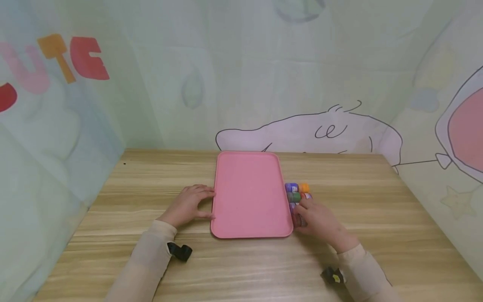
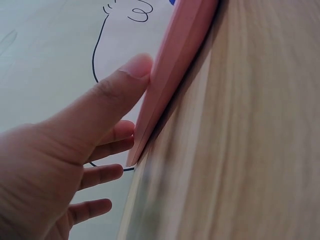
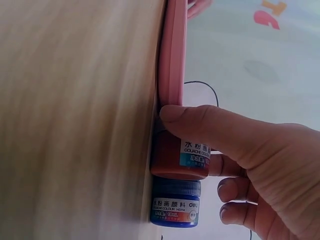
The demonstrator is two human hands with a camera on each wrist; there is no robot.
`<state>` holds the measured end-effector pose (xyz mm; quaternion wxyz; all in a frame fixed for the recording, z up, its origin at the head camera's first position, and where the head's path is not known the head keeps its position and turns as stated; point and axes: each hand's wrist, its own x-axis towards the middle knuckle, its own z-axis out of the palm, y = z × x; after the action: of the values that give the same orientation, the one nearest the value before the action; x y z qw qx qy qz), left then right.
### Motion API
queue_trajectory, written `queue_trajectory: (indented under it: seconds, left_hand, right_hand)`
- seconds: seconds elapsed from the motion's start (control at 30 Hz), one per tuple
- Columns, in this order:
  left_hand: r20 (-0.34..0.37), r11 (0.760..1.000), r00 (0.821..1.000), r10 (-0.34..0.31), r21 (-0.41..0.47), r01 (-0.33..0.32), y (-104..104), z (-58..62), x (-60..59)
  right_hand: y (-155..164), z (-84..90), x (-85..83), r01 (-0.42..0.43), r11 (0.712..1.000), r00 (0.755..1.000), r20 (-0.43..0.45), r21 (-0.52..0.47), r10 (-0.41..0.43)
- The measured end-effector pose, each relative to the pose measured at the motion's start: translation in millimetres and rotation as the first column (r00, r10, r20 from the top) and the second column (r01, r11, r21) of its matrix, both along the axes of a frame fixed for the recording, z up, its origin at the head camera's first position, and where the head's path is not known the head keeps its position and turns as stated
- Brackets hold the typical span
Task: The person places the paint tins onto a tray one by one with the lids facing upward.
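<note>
A pink tray (image 1: 250,195) lies flat on the wooden table, its long sides running away from me. My left hand (image 1: 191,204) is at its left side; the thumb (image 2: 120,87) and fingertips touch the rim, with the fingers fairly straight. At the tray's right side, my right hand (image 1: 318,218) pinches a reddish-brown gouache paint jar (image 3: 170,157) between thumb and fingers. The right thumb tip is right at the tray's edge and covers one end of that jar. Beside it lies a blue paint jar (image 3: 175,207) on its side.
Several more small jars, among them a purple-blue one (image 1: 290,187), an orange one (image 1: 304,187) and a green one (image 1: 294,197), cluster against the tray's right edge. A printed cloth backdrop (image 1: 241,75) rises behind the table (image 1: 249,268).
</note>
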<state>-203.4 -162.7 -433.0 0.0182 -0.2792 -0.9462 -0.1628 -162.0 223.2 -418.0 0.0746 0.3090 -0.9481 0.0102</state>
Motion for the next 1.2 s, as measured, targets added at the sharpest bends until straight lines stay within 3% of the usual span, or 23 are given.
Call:
queue_trajectory:
  seconds: [0.37, 0.97, 1.2]
  left_hand:
    - [0.003, 1.000, 1.000, -0.002, 0.006, 0.002, -1.0, -2.3, -1.0]
    - [-0.006, 1.000, 1.000, -0.010, 0.027, 0.010, -1.9, -3.3, -1.6]
    - [0.002, 1.000, 1.000, -0.007, 0.025, 0.007, -0.9, -2.5, -1.2]
  right_hand:
    - [2.8, -0.3, -0.1, 0.000, 0.999, 1.000, -0.010, -0.034, 0.000]
    - [4.8, 6.4, 1.1, 0.101, 0.990, 0.990, 0.113, -0.098, -0.090]
    - [5.7, 9.5, 1.1, 0.101, 0.982, 0.988, 0.135, -0.161, -0.079]
